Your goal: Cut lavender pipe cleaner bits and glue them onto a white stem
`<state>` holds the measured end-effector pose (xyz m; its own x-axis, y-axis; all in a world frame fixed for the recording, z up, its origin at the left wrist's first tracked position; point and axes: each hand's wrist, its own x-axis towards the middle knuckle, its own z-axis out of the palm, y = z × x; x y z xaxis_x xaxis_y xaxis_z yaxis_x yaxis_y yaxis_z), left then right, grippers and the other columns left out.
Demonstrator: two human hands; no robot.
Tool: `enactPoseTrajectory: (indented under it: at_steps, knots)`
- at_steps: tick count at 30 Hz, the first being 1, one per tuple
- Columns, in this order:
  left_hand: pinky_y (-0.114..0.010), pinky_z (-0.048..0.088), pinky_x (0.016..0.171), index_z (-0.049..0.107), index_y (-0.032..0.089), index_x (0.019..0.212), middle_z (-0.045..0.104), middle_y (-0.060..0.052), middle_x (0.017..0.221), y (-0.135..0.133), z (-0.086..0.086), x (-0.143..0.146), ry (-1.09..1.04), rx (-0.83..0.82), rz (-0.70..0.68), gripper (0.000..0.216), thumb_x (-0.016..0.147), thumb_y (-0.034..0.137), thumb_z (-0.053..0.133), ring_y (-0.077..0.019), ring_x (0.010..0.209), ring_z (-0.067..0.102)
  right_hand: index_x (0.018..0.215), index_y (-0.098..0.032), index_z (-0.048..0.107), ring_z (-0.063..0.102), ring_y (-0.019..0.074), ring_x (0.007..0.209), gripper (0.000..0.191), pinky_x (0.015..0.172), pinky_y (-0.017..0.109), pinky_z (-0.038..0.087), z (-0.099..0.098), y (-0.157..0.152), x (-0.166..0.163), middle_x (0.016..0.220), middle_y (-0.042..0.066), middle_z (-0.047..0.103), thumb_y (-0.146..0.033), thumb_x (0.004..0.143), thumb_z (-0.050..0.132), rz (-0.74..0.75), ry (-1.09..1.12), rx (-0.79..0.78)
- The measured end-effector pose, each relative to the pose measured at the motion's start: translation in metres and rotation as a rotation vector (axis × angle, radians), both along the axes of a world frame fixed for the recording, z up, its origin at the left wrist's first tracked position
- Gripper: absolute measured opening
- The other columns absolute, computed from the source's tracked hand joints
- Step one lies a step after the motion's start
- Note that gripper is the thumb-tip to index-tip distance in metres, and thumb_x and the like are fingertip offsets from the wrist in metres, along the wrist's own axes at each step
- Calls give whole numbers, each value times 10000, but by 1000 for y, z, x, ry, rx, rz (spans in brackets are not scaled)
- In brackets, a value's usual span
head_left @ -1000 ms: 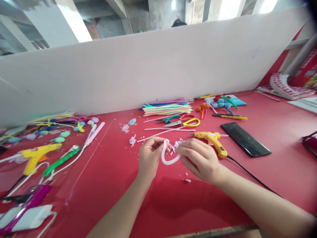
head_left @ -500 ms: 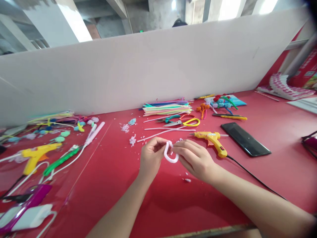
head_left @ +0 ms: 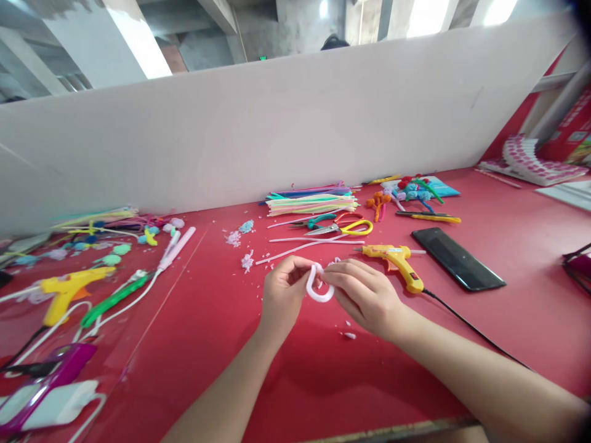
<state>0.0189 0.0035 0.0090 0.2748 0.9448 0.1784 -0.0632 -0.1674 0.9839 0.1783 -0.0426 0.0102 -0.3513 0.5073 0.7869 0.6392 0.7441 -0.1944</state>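
Between my two hands is a pale pink pipe cleaner (head_left: 320,296), curled into an open loop that hangs below the fingertips. My left hand (head_left: 285,289) pinches it from the left with thumb and forefinger. From the other side my right hand (head_left: 367,295) grips it, its fingers bent together and partly hiding the ends. Just beyond the hands lie loose pale pink pipe cleaners (head_left: 295,249), yellow-handled scissors (head_left: 339,229) and pliers (head_left: 318,221) with a teal handle.
A yellow glue gun (head_left: 394,261) and a black phone (head_left: 457,258) lie to the right. Behind is a bundle of pipe cleaners (head_left: 311,203) by a white partition (head_left: 277,129). Another glue gun (head_left: 67,289), cords and a power strip (head_left: 55,381) occupy the left. Fluff scraps (head_left: 247,262) dot the red table.
Almost nothing differs. Both hands and the pink loop have shifted very slightly to the right, with the grip unchanged.
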Motion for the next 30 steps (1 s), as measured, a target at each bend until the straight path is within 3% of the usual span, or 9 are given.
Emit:
enactPoseTrajectory:
  at_steps: [8, 12, 16, 20, 24, 30]
  knots:
    - [-188, 446, 595, 650, 178, 772, 614, 23, 672, -2, 0, 0, 82, 87, 3, 30, 744, 171, 644, -89, 616, 549, 1055, -159, 540, 587, 181, 844, 211, 732, 315, 508, -1, 2, 1, 938, 103, 637, -98, 869, 462, -23, 70, -69]
    - [-184, 450, 588, 648, 192, 772, 605, 34, 654, -4, 0, 0, 86, 126, -12, 35, 754, 164, 636, -90, 609, 555, 1081, -116, 544, 574, 197, 857, 229, 768, 340, 497, -2, 2, 6, 953, 124, 639, -90, 861, 487, -63, -93, 59]
    - [-189, 462, 590, 646, 212, 835, 622, 30, 713, -5, -1, 0, 49, 146, -10, 96, 748, 171, 651, -97, 633, 571, 1091, -88, 559, 572, 199, 830, 239, 736, 341, 497, -6, 1, 5, 912, 124, 639, -94, 877, 452, -95, -236, 86]
    - [-197, 468, 623, 638, 209, 890, 643, 3, 789, -6, -2, 0, 95, 191, 16, 115, 776, 203, 627, -109, 685, 583, 1049, -62, 586, 566, 194, 802, 222, 698, 324, 489, -5, 1, 3, 877, 128, 635, -87, 869, 460, -117, -257, 96]
    - [-205, 468, 627, 568, 232, 1013, 639, 14, 774, -7, -2, 1, 61, 135, 1, 287, 745, 171, 649, -114, 673, 588, 1012, -69, 604, 547, 187, 786, 203, 690, 315, 476, -4, 2, 4, 866, 118, 632, -94, 869, 463, -142, -244, 80]
    - [-190, 448, 644, 591, 196, 811, 594, 29, 729, -8, 1, 4, 110, 144, 6, 84, 750, 145, 617, -95, 666, 564, 1050, -102, 574, 531, 176, 730, 219, 654, 313, 465, -6, 7, 4, 852, 99, 622, -122, 879, 440, -159, -210, 33]
